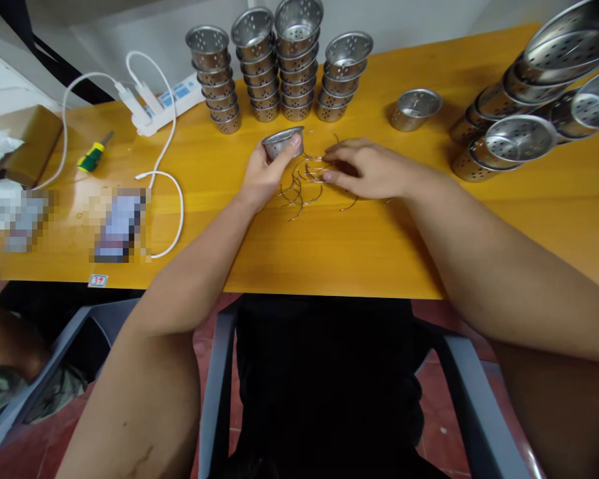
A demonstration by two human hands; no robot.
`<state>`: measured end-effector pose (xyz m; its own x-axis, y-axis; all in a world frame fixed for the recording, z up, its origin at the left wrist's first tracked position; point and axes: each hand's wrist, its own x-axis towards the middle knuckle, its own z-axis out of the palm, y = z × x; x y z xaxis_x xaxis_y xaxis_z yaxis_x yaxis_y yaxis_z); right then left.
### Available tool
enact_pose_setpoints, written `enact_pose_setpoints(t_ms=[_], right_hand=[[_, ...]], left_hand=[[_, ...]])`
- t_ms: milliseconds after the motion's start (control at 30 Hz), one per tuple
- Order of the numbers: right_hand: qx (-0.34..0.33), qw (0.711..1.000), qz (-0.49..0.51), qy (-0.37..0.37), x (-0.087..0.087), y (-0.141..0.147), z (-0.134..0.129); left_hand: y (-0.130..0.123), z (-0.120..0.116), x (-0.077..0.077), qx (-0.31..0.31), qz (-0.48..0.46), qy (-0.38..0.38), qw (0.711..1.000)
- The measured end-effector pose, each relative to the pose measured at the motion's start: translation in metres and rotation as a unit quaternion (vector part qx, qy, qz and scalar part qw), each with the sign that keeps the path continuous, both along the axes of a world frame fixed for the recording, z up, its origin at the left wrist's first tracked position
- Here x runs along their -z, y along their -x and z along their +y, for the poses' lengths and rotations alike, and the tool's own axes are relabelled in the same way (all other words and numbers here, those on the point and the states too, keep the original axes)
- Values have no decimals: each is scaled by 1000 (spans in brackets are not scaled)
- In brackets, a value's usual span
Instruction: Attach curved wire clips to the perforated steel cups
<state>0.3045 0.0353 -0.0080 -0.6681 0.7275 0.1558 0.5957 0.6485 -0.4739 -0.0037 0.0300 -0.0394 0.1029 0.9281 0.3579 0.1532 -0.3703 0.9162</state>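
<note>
With our left hand (265, 174) we grasp a small metal cup (278, 142), tilted, with the thumb pressed against its near side. Our right hand (363, 167) is near to it, its fingers bent at the thin curved wires (295, 188), which lie loose on the yellow table (339, 256); we cannot tell whether these fingers pinch any of them. Behind our hands stand 4 stacks of perforated cups (297, 73), and to their right 1 single cup (409, 114).
</note>
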Motion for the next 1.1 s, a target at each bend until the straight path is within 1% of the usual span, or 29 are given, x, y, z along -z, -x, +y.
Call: enact_pose_setpoints(t_ms=[67,100,233,333,433,567,800,933,1100], right_hand=[[-30,999,-16,-11,-4,0,-8],[-32,999,-21,-17,-4,2,-11],[-9,999,-14,-42,3,13,-16],[-12,999,-10,-41,5,22,-19],[-10,999,-16,-48,2,28,-22],[3,998,-22,-62,-1,32,-26],[24,997,-14,-71,-3,33,-29],[44,998,0,-42,-12,30,-34],[106,994,38,-2,-33,26,-46]], left_hand=[[-1,-1,-1,4,-18,12,1000],[-1,-1,-2,4,-30,22,999],[-3,-4,-5,-8,-28,35,999],[-3,-5,-4,-6,-20,39,999],[-3,-5,-3,3,-13,36,999],[-3,-4,-2,17,-30,22,999],[-2,-3,2,4,-3,20,1000],[0,3,5,-17,24,11,1000],[2,10,10,-15,42,-8,999]])
